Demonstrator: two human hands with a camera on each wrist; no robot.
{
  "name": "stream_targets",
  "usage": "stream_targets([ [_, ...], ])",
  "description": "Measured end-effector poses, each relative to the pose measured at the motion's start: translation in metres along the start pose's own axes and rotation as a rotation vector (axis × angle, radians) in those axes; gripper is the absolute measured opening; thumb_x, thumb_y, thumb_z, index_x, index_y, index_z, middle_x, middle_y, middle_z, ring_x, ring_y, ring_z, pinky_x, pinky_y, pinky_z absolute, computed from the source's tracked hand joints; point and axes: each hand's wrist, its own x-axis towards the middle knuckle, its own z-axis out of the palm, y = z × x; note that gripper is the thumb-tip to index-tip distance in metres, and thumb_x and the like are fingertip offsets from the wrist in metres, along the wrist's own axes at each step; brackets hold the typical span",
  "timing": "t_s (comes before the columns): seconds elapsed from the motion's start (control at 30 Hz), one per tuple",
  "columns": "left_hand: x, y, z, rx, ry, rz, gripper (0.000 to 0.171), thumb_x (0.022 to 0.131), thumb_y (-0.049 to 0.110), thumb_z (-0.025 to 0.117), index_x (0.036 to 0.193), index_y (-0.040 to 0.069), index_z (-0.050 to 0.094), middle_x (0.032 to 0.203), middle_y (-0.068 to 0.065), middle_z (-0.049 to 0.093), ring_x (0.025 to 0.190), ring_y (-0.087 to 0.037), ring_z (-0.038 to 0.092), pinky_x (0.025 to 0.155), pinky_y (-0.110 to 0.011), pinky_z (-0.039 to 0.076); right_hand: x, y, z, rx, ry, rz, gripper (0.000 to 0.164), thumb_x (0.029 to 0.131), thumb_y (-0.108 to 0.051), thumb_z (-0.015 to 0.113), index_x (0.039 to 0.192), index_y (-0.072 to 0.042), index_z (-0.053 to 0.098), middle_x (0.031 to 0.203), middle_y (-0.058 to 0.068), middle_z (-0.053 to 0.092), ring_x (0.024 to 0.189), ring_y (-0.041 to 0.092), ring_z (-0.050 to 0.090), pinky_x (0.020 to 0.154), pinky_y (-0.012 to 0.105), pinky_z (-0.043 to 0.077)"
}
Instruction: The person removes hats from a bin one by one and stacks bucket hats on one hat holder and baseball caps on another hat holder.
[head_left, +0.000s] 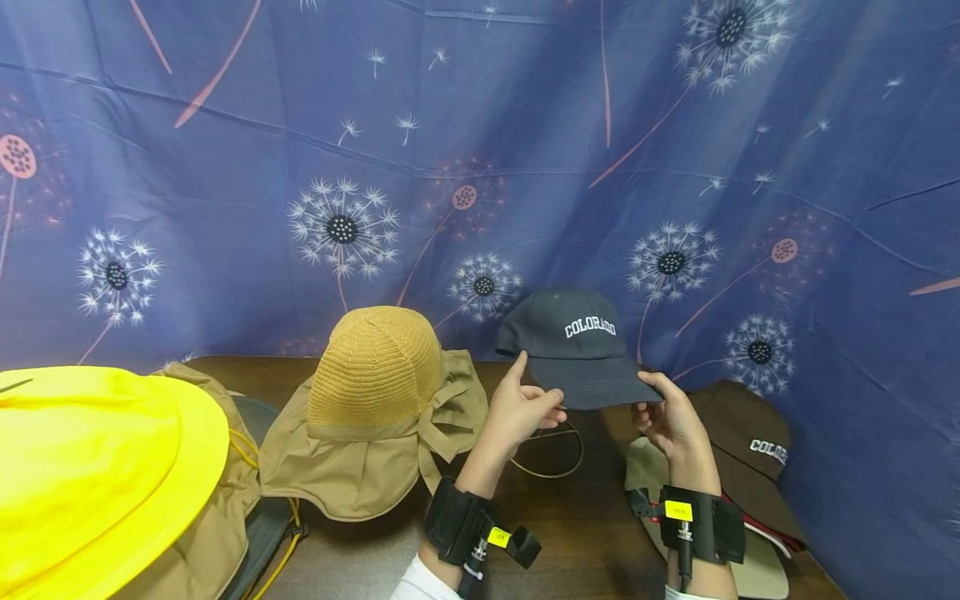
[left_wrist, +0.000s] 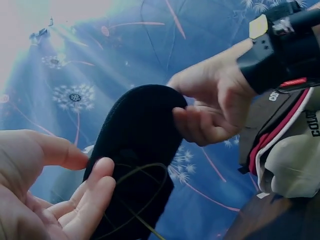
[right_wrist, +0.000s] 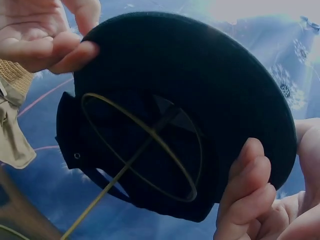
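Observation:
A dark grey-blue baseball cap point(head_left: 570, 333) with white COLORADO lettering is at the middle of the head view, its brim toward me. My left hand point(head_left: 517, 408) pinches one side of the brim, thumb on top and fingers below. The opposite side is held by my right hand point(head_left: 675, 421) in the same way. Seen from beneath in the right wrist view, the cap's hollow point(right_wrist: 145, 145) has a thin gold wire stand point(right_wrist: 102, 192) reaching into it, with crossed loops. Whether the wire bears the cap's weight, I cannot tell.
Left of the cap stands a tan woven sun hat point(head_left: 375, 371) with a cloth brim. A bright yellow hat point(head_left: 112, 475) fills the left edge. At right, a brown cap point(head_left: 742, 433) is among other caps. A blue dandelion-print curtain point(head_left: 480, 125) hangs behind the wooden table point(head_left: 360, 558).

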Motion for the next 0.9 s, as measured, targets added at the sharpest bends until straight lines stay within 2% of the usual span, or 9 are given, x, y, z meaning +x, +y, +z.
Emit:
stream_targets([
  [0.17, -0.005, 0.000, -0.002, 0.051, -0.015, -0.007, 0.097, 0.085, 0.024, 0.073, 0.155, 0.017, 0.006, 0.085, -0.023, 0.072, 0.058, -0.009, 0.066, 0.066, -0.031, 0.061, -0.003, 0.007, -0.005, 0.003, -0.037, 0.029, 0.035, 0.102, -0.026, 0.039, 0.073, -0.023, 0.058, 0.051, -0.011, 0.053, 0.044, 0.001, 0.043, 0.044, 0.011, 0.035],
  [0.27, -0.009, -0.002, -0.003, 0.094, -0.029, -0.021, 0.105, 0.083, 0.025, 0.075, 0.155, 0.016, -0.001, 0.079, -0.020, 0.071, 0.057, -0.009, 0.066, 0.065, -0.032, 0.061, -0.006, 0.012, -0.007, -0.036, -0.016, 0.052, 0.042, 0.101, -0.025, 0.039, 0.064, -0.023, 0.059, 0.049, -0.011, 0.051, 0.043, 0.001, 0.041, 0.043, 0.012, 0.034],
  [0.37, -0.011, -0.005, -0.004, 0.167, -0.053, -0.050, 0.108, 0.083, 0.024, 0.076, 0.155, 0.013, -0.004, 0.075, -0.016, 0.071, 0.056, -0.009, 0.066, 0.064, -0.030, 0.061, -0.009, 0.017, -0.011, -0.100, 0.022, 0.096, 0.038, 0.100, -0.028, 0.041, 0.065, -0.026, 0.058, 0.052, -0.012, 0.051, 0.043, 0.000, 0.039, 0.041, 0.011, 0.033],
  [0.43, -0.013, -0.006, -0.004, 0.223, -0.071, -0.078, 0.109, 0.083, 0.024, 0.076, 0.154, 0.010, -0.005, 0.072, -0.014, 0.071, 0.056, -0.010, 0.067, 0.062, -0.029, 0.061, -0.009, 0.020, -0.014, -0.131, 0.014, 0.106, 0.036, 0.099, -0.027, 0.040, 0.068, -0.026, 0.057, 0.052, -0.012, 0.051, 0.041, -0.003, 0.038, 0.040, 0.010, 0.032],
  [0.53, -0.013, -0.009, -0.007, 0.291, -0.096, -0.108, 0.109, 0.083, 0.025, 0.075, 0.154, 0.007, -0.005, 0.071, -0.012, 0.071, 0.057, -0.013, 0.068, 0.061, -0.028, 0.060, -0.009, 0.022, -0.017, -0.188, -0.033, 0.108, 0.035, 0.100, -0.027, 0.038, 0.071, -0.026, 0.057, 0.051, -0.014, 0.051, 0.039, -0.004, 0.037, 0.041, 0.011, 0.032],
  [0.67, -0.013, -0.013, -0.011, 0.318, -0.107, -0.125, 0.108, 0.083, 0.025, 0.075, 0.154, 0.008, -0.005, 0.069, -0.011, 0.071, 0.055, -0.012, 0.067, 0.060, -0.028, 0.060, -0.007, 0.025, -0.021, -0.228, -0.107, 0.103, 0.042, 0.100, -0.027, 0.036, 0.064, -0.026, 0.058, 0.049, -0.015, 0.050, 0.039, -0.003, 0.036, 0.044, 0.013, 0.033],
  [0.77, -0.012, -0.015, -0.013, 0.326, -0.109, -0.130, 0.108, 0.083, 0.024, 0.076, 0.154, 0.008, -0.004, 0.067, -0.010, 0.070, 0.053, -0.009, 0.064, 0.059, -0.027, 0.059, -0.005, 0.027, -0.024, -0.232, -0.163, 0.106, 0.047, 0.101, -0.025, 0.034, 0.061, -0.027, 0.059, 0.048, -0.015, 0.051, 0.039, -0.004, 0.037, 0.043, 0.012, 0.033],
  [0.9, -0.010, -0.017, -0.015, 0.367, -0.108, -0.124, 0.109, 0.082, 0.024, 0.076, 0.154, 0.008, -0.004, 0.066, -0.009, 0.070, 0.055, -0.014, 0.067, 0.058, -0.026, 0.059, -0.001, 0.030, -0.029, -0.217, -0.262, 0.114, 0.052, 0.103, -0.022, 0.029, 0.061, -0.026, 0.060, 0.048, -0.015, 0.053, 0.039, -0.005, 0.038, 0.042, 0.010, 0.033],
])
